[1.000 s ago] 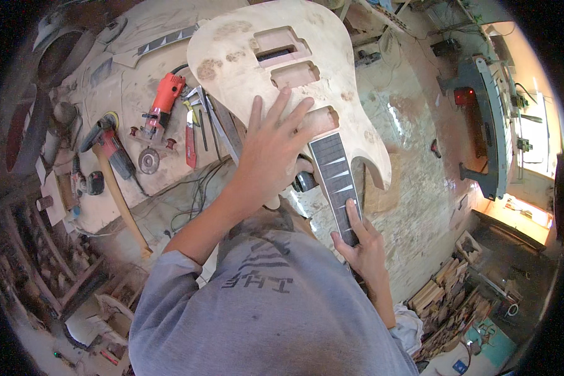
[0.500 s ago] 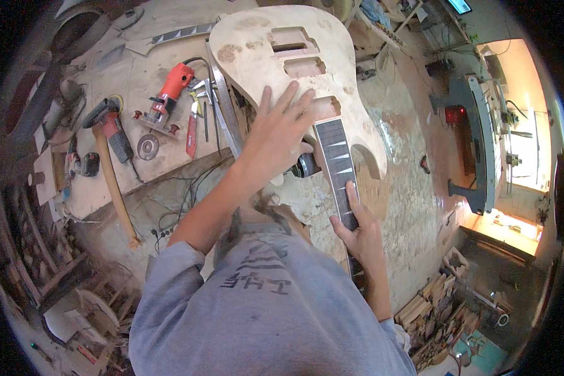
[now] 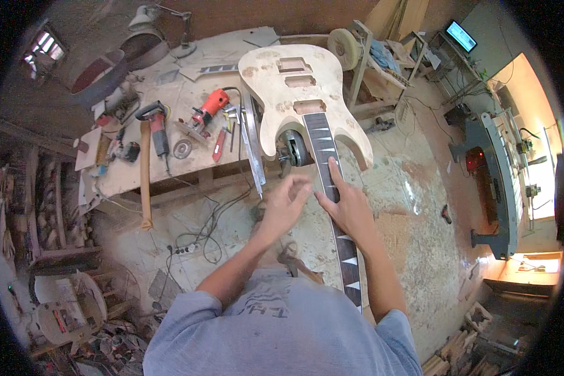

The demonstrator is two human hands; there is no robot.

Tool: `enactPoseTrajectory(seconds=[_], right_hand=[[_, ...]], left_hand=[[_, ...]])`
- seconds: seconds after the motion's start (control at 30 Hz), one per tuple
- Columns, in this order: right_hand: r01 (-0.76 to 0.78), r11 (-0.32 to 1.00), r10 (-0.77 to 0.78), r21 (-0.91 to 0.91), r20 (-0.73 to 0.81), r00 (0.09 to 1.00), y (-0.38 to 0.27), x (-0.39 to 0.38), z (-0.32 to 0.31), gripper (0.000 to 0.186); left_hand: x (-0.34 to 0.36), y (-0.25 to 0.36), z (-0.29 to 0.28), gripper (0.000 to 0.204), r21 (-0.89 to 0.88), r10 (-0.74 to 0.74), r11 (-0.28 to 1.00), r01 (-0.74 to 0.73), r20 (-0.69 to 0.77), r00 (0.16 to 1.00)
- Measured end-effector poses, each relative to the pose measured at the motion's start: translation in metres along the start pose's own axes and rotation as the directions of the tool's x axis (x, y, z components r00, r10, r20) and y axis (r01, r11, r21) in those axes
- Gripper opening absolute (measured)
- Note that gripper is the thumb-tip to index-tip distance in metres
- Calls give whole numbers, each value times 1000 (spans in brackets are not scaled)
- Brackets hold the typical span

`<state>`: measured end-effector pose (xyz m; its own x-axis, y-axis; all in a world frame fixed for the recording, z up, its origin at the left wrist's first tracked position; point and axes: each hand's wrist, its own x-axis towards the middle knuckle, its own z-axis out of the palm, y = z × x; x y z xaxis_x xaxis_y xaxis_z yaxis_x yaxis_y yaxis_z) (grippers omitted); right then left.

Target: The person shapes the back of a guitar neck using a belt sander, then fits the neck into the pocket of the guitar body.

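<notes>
A pale, unfinished electric guitar body (image 3: 279,91) with three routed cavities extends away from me. Its dark neck (image 3: 328,163), with pale triangular inlays, runs back toward my torso. My right hand (image 3: 352,212) grips the neck about midway, thumb and forefinger lying on the fretboard; the other fingers are hidden. Just left of the neck, my left hand (image 3: 287,203) is raised and apart from the guitar, its fingers bent and blurred. Under the body's left horn a dark round machine part (image 3: 294,149) shows beside the neck.
On the left workbench (image 3: 188,166) lie a red router (image 3: 210,108), an angle grinder (image 3: 159,131), a red-handled knife (image 3: 219,145) and a disc (image 3: 182,148). A wooden handle (image 3: 145,182) overhangs its edge. Cables (image 3: 210,229) trail on the floor; a grey machine (image 3: 495,182) stands right.
My left hand has come off the guitar body and moved back toward me. The right hand stays on the neck. The view has shifted, showing more of the bench's far side.
</notes>
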<state>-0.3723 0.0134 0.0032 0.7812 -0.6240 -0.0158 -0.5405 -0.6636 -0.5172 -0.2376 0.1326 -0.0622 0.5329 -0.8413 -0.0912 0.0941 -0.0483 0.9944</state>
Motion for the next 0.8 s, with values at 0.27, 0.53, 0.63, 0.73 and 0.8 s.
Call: enactPoseTrajectory(seconds=[0.27,0.53,0.63,0.73,0.8], right_hand=[[64,997,-66,-44,-44,997,4,1,1,80],[59,998,-61,-27,-71,996,4,-7,-2,76],[31,1000,-31,4,-36,999,0,-6,-2,74],[36,994,-32,105,-34,999,13,-4,-1,71],[100,976,-94,195,-37,995,36,-4,-4,68]], left_hand=[[-126,-38,52,49,-142,-434,736,662,651,623],[-177,-16,97,56,-13,-338,816,578,801,495],[-183,-40,103,49,-63,-324,836,545,745,583],[-194,-32,114,45,-71,-352,863,500,626,695],[-196,1,114,46,51,-414,880,472,568,711]])
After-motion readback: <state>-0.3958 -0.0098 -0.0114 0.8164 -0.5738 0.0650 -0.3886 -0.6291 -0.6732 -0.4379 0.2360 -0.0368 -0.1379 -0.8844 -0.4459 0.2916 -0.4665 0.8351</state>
